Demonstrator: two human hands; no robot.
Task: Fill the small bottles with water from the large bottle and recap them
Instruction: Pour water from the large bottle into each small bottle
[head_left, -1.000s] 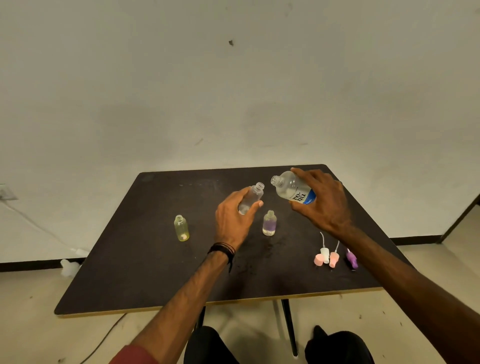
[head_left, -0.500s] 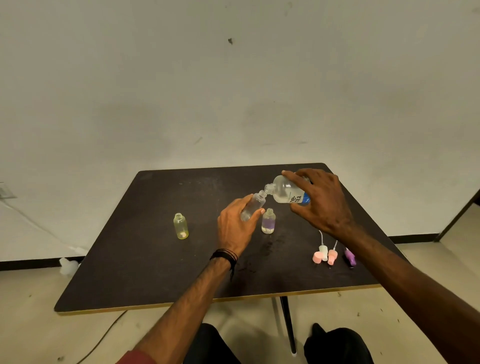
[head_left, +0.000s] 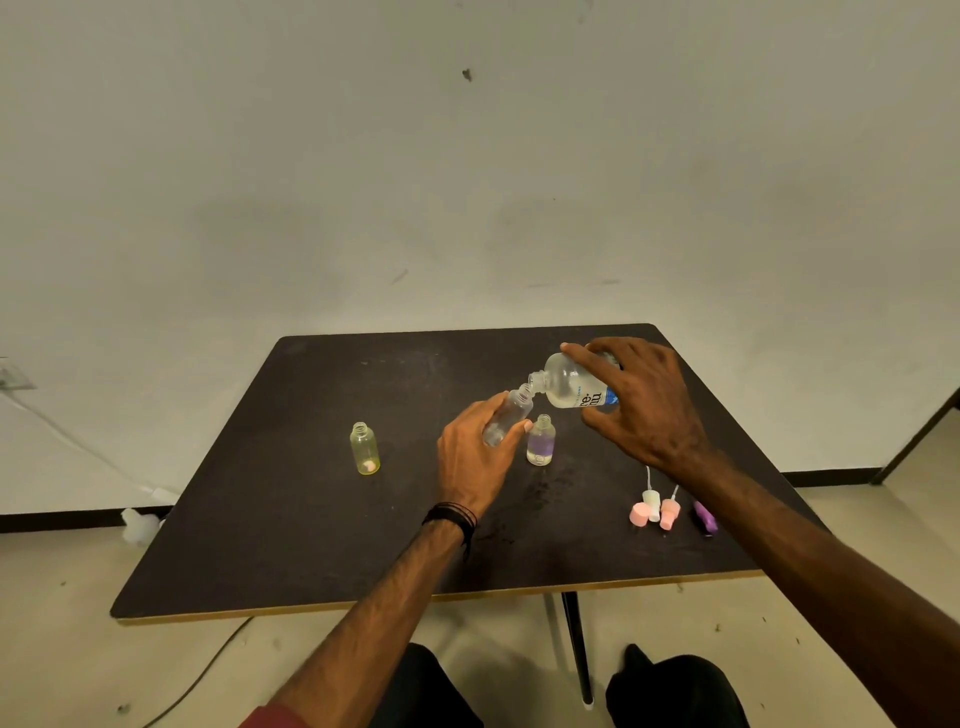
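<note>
My left hand grips a small clear bottle, tilted with its open neck up and to the right. My right hand holds the large water bottle tipped leftward, its mouth touching the small bottle's neck. A small purple-tinted bottle stands uncapped just right of my left hand. A small yellow bottle stands uncapped further left on the dark table. Pink and white spray caps and a purple cap lie at the front right, under my right forearm.
The table's front edge runs close above my knees. A pale wall rises right behind the table. A white cable and a white plug lie on the floor at the left.
The large bottle has tipped further down and moved left until its mouth meets the small clear bottle's neck. My left hand has kept the small bottle nearly still.
</note>
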